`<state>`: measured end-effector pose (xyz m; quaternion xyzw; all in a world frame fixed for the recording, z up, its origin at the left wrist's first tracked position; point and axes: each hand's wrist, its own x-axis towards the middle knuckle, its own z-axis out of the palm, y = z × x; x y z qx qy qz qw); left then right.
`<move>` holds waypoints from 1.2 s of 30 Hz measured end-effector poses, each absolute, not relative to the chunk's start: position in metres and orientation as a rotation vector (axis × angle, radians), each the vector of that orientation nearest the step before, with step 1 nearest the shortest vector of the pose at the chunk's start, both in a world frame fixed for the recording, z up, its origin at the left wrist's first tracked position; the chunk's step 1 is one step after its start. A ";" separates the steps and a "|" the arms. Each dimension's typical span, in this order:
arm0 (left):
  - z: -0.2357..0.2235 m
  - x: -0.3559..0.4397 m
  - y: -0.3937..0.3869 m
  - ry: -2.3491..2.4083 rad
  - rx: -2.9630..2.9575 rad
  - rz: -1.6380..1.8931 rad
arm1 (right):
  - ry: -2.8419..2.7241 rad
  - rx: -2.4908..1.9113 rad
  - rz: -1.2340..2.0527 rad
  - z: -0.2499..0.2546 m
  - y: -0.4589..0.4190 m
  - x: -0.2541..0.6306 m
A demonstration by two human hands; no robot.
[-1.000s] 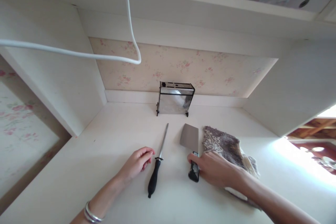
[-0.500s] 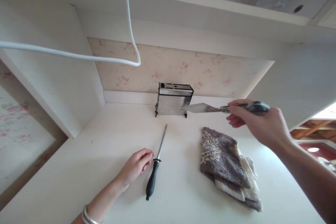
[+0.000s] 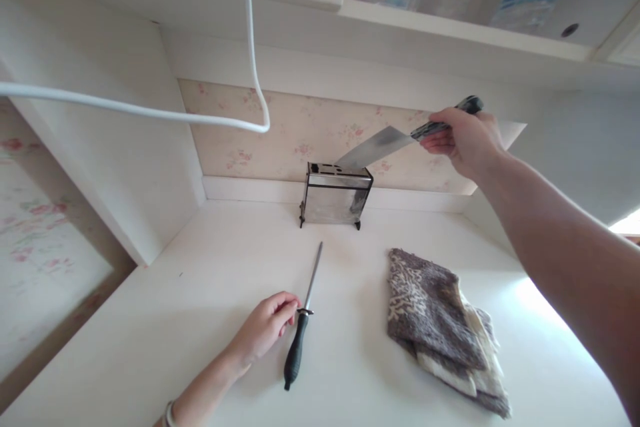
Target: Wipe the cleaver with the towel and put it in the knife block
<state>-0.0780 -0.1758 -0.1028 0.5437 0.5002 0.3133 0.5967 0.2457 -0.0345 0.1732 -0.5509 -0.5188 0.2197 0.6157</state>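
Observation:
My right hand [image 3: 470, 137] is closed round the dark handle of a cleaver [image 3: 383, 145]. Its broad metal blade slants down to the left, and its lower end is at the slotted top of a metal knife block [image 3: 331, 203] by the back wall. From this view I cannot tell whether the blade has entered a slot. On the white counter, my left hand [image 3: 273, 321] rests with curled fingers and nothing visible in them. Just right of those fingers lies a honing steel [image 3: 296, 350], black handle towards me and rod pointing at the block.
A folded grey-brown and cream towel [image 3: 435, 310] lies on the counter's right side. Overhead, a white cable [image 3: 255, 67] hangs in front of the cabinet, and an open shelf [image 3: 465, 23] holds plastic bottles. White side panels and a flowered back wall [image 3: 280, 127] enclose the counter.
My right hand has lifted the cleaver off the counter beside the towel, swung it up, and brought its blade over to the knife block's top. My left hand has stayed beside the honing steel.

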 end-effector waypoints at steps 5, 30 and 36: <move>-0.103 -0.078 -0.175 1.143 1.231 0.724 | -1.172 -1.309 0.537 0.175 -0.013 0.250; -0.099 -0.098 -0.183 1.121 1.911 0.529 | -1.631 -1.907 0.179 0.100 0.089 0.206; -0.090 -0.100 -0.182 0.976 2.197 0.291 | -1.659 -1.903 0.270 0.080 0.094 0.214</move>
